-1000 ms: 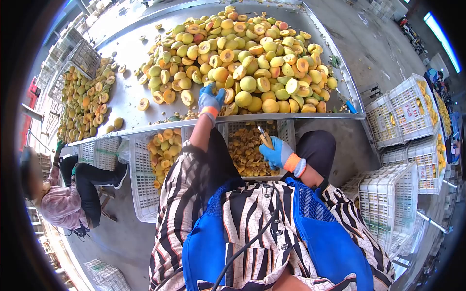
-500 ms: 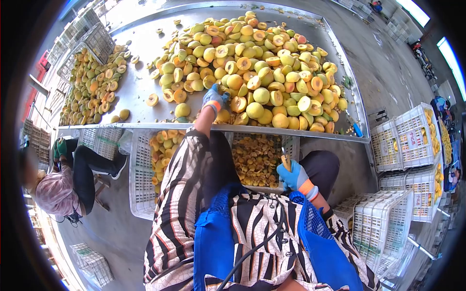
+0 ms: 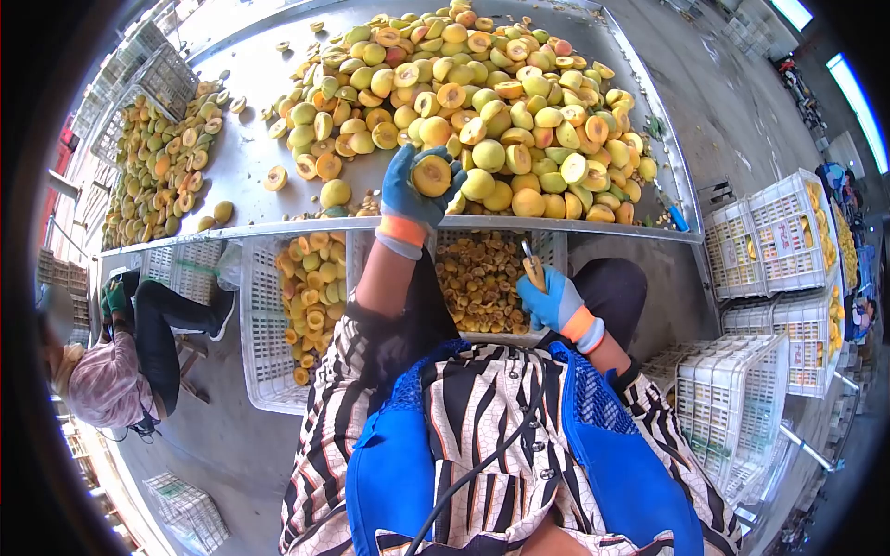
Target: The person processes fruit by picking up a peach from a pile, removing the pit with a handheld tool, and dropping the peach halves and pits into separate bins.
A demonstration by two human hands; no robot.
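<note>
Peach half (image 3: 432, 174), cut face up, sits clasped in the gloved left hand (image 3: 414, 193) above the table rim (image 3: 278, 228) at frame centre, up and left of the right hand (image 3: 554, 304), which is wrapped around a small knife (image 3: 531, 267) pointing upward.

We count one peach half (image 3: 432, 174) in our left hand (image 3: 406, 202), one knife (image 3: 532, 270) in our right hand (image 3: 553, 303), two filled crates (image 3: 262, 352) under one table (image 3: 246, 153), one co-worker (image 3: 111, 380), fruit (image 3: 519, 120) past counting.
</note>
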